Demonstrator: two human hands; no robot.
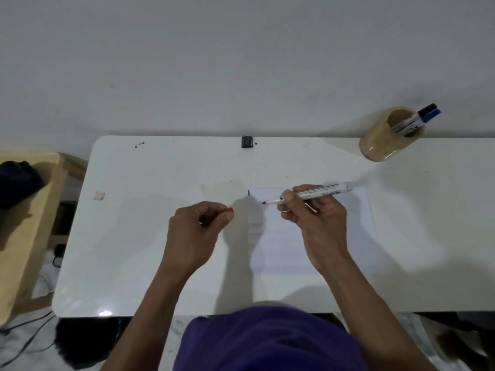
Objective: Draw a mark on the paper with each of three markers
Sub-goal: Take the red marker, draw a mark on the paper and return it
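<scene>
2 hands, right [313, 220] gripping uncapped red marker [308, 195], left [195, 231] pinching cap [230, 209]

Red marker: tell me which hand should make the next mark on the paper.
Right. The right hand holds the uncapped red marker, tip over the paper. The left hand only pinches the red cap, off the sheet.

Three markers in all: one uncapped red-tipped marker [308, 195] in the right hand [316, 223], two more, a black-capped marker [417, 117] and a blue-capped marker [428, 117], standing in the holder. One red cap [230, 210], pinched in the left hand [195, 231]. One wooden holder [385, 140]. One sheet of paper [348, 236] on one white bench [160, 250]. One small dark mark [248, 193] at the paper's far left corner. Two hands.
</scene>
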